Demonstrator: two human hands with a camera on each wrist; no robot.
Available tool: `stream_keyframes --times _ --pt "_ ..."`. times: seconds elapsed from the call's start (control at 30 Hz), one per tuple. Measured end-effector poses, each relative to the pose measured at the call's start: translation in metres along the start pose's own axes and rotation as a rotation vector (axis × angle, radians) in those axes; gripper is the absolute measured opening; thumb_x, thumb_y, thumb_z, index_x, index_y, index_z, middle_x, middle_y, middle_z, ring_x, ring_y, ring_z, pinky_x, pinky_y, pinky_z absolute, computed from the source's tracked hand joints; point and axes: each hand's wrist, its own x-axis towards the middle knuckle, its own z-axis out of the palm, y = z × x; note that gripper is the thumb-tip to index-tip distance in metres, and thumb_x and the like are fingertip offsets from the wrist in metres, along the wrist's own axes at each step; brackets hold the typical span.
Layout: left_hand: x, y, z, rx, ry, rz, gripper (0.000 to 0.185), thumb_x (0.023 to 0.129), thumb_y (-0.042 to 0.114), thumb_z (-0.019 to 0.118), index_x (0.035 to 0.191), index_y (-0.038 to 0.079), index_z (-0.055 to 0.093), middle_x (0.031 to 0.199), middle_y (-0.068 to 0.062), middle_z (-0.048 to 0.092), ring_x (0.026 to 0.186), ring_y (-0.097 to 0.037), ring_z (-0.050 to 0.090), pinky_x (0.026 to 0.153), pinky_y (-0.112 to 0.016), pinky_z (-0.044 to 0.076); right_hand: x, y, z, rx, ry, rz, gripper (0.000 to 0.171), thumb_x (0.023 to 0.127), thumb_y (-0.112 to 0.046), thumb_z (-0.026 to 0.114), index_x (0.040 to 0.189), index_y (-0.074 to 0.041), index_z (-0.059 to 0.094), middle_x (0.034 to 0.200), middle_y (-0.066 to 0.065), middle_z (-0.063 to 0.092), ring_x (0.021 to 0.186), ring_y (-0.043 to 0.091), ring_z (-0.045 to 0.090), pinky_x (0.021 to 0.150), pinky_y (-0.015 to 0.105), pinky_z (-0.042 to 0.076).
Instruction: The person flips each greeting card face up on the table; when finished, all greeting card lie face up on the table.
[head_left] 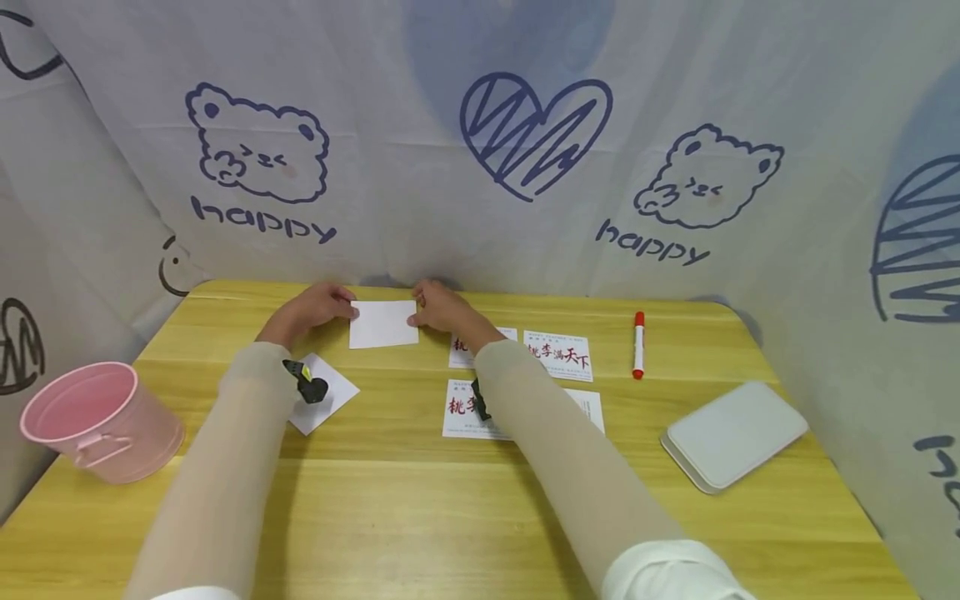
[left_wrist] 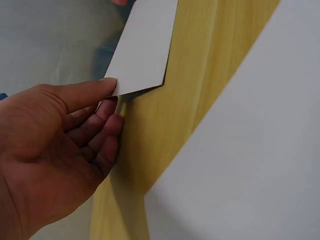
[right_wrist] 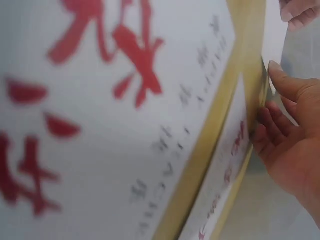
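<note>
A blank white card [head_left: 383, 323] is held between both hands at the far edge of the yellow table [head_left: 420, 508]. My left hand [head_left: 351, 310] pinches its left edge. In the left wrist view the left hand [left_wrist: 116, 97] has its thumb on top of the card [left_wrist: 145, 45] at a corner and its fingers curled beneath. My right hand [head_left: 414, 317] pinches the card's right edge. The right wrist view shows the right hand [right_wrist: 267, 92] with thumb and fingers closed on that edge. The card is lifted slightly off the wood.
Three cards printed with red characters [head_left: 558, 354] lie under and beside my right forearm. Another blank card [head_left: 322, 392] lies under my left wrist. A red marker [head_left: 638, 344], a white tray [head_left: 733, 433] and a pink bucket [head_left: 101, 421] stand around. A printed cloth backdrop encloses the table.
</note>
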Motion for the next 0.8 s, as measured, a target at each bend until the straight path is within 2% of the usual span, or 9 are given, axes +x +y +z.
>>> stream_keyframes --times 0.17,0.27,0.33,0.43,0.57,0.7,0.8 --pt "-0.003 0.01 0.0 -0.169 -0.026 0.104 0.035 0.094 0.011 0.059 0.121 -0.003 0.044 0.109 -0.015 0.051 0.099 -0.027 0.054 0.096 -0.043 0.045 -0.008 0.001 -0.013 0.165 0.028 -0.045 0.033 0.096 -0.022 0.059 0.125 -0.012 0.051 0.108 0.004 0.052 0.091 0.019 0.053 0.076 0.03 0.048" --pt "-0.011 0.021 0.002 -0.26 -0.047 0.149 0.038 0.093 0.006 0.059 0.125 -0.005 0.041 0.109 -0.015 0.051 0.094 -0.023 0.06 0.095 -0.044 0.047 -0.021 0.002 -0.024 0.285 0.067 -0.06 0.025 0.099 -0.021 0.053 0.123 -0.014 0.051 0.106 0.005 0.052 0.09 0.026 0.057 0.074 0.036 0.052" --pt "-0.02 0.031 0.005 -0.279 -0.042 0.178 0.038 0.093 0.005 0.059 0.125 -0.005 0.041 0.109 -0.016 0.052 0.09 -0.021 0.062 0.094 -0.045 0.048 -0.034 0.002 -0.033 0.346 0.09 -0.098 0.026 0.099 -0.018 0.052 0.124 -0.013 0.052 0.104 0.007 0.053 0.091 0.033 0.06 0.076 0.042 0.053" --pt "-0.037 0.046 0.013 -0.316 -0.043 0.24 0.038 0.092 0.006 0.061 0.124 -0.006 0.043 0.109 -0.018 0.053 0.088 -0.02 0.063 0.092 -0.047 0.049 -0.061 0.002 -0.047 0.373 0.117 -0.151 0.03 0.098 -0.017 0.054 0.127 -0.013 0.052 0.1 0.008 0.054 0.088 0.035 0.061 0.075 0.044 0.054" --pt "-0.065 0.064 0.029 -0.381 -0.078 0.317 0.038 0.092 0.007 0.062 0.123 -0.005 0.044 0.108 -0.018 0.052 0.087 -0.022 0.063 0.09 -0.046 0.05 -0.108 -0.001 -0.064 0.391 0.139 -0.203 0.031 0.096 -0.014 0.056 0.128 -0.01 0.053 0.097 0.009 0.055 0.08 0.032 0.061 0.066 0.035 0.054" --pt "-0.093 0.078 0.05 -0.426 -0.119 0.34 0.035 0.092 0.008 0.062 0.121 -0.002 0.045 0.109 -0.018 0.052 0.088 -0.024 0.062 0.088 -0.046 0.051 -0.154 0.007 -0.068 0.425 0.125 -0.218 0.03 0.096 -0.014 0.058 0.126 -0.014 0.055 0.099 0.008 0.057 0.077 0.028 0.061 0.065 0.034 0.054" --pt "-0.107 0.085 0.067 -0.437 -0.149 0.349 0.032 0.092 0.009 0.062 0.119 0.0 0.047 0.11 -0.018 0.053 0.09 -0.027 0.061 0.087 -0.047 0.051 -0.182 0.018 -0.064 0.444 0.102 -0.206 0.029 0.095 -0.018 0.059 0.124 -0.02 0.056 0.103 0.005 0.059 0.079 0.027 0.062 0.07 0.04 0.055"
